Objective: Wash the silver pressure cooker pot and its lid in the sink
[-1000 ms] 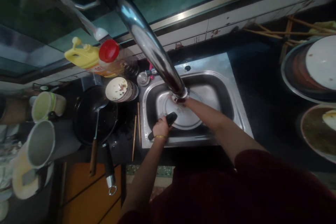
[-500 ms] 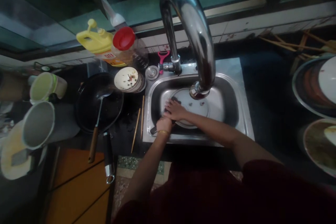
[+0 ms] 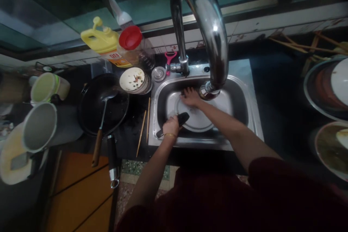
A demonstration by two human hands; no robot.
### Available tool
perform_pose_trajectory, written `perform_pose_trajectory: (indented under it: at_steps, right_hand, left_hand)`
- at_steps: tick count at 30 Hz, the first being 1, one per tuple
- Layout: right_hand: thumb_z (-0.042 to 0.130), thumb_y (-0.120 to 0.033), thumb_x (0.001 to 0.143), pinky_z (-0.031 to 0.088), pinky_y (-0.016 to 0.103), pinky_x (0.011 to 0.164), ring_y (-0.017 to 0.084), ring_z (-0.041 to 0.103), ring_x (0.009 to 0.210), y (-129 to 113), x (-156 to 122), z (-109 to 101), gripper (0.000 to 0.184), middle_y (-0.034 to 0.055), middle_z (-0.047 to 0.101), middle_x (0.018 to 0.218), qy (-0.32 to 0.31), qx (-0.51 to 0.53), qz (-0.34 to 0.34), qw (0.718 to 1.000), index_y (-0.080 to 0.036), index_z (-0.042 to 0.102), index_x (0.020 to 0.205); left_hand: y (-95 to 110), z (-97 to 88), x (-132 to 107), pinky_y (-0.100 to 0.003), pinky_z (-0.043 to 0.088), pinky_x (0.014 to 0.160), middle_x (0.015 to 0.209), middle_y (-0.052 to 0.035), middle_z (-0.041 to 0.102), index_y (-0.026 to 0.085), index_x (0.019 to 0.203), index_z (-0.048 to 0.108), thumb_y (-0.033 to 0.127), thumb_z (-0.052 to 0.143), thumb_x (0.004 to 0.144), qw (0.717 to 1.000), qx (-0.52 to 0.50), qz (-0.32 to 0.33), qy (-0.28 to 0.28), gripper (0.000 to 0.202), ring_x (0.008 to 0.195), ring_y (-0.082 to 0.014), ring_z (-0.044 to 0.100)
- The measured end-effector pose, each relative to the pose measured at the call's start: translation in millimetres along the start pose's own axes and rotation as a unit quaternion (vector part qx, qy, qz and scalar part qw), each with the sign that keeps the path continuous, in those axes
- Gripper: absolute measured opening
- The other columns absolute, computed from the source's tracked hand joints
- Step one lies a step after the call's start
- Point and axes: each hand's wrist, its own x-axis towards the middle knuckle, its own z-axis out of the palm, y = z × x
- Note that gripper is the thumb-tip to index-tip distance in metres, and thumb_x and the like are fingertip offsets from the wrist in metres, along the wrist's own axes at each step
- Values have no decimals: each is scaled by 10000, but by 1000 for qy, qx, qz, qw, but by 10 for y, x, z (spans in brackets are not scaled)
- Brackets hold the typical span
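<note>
The right hand (image 3: 191, 98) has moved from beside the left hand (image 3: 171, 126) to the disc's far edge. In the sink (image 3: 240, 107) lies the round disc (image 3: 194, 120); right fingers spread loosely, left fingers wrap the black handle (image 3: 184, 117).

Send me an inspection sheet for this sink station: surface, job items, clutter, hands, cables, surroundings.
Surface: dark counter with a steel sink set in it.
Job items: round pale disc in the sink; dark elongated object, identity unclear.
Clutter: stacked bowls, top one with scraps; chopsticks; spatula resting in a dark pan; pink peeler.
Left hand: gripping the dark object.
Right hand: fingers spread over the disc's far edge, contact unclear.
Cables: nothing seen.
Surroundings: tiled wall behind; curved faucet overhead.
</note>
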Motion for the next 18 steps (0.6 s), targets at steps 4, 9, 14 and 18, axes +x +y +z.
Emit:
perform_pose_trajectory:
  at_steps: [4,9,14,18]
  right_hand:
    - [361,-497,941,196,464,1164,295,222,1436,-223,-447,196,626,144,336,1519,-72,-7,-72,995,-90,438,1411]
    - [372,-318,949,239,454,1158,269,236,1436,-78,-993,223,552,144,318,1528,-85,18,-74,993,-91,374,1452]
    - [442,-4,775,319,418,1124,228,326,1391,239,-1272,215,633,135,417,1472,-17,38,-74,996,-131,471,1395]
    - [428,29,767,396,392,1021,220,454,1209,310,-1257,194,607,120,545,1306,50,14,-59,997,-185,552,1321]
  left_hand:
    - [-2,36,-20,-330,519,728,987,-144,612,146,1196,498,359,480,914,1000,-6,-1,-1,355,878,-255,664]
    - [-12,10,-2,-339,523,725,1000,-136,605,154,1150,501,439,638,806,1000,6,1,1,468,876,-265,662]
    - [-53,-100,196,-361,529,700,979,-130,612,167,1138,505,457,706,737,999,21,18,28,534,857,-286,666]
    - [-71,-231,249,-390,528,758,1038,-150,620,147,1168,511,459,701,730,999,19,29,4,570,925,-302,655]
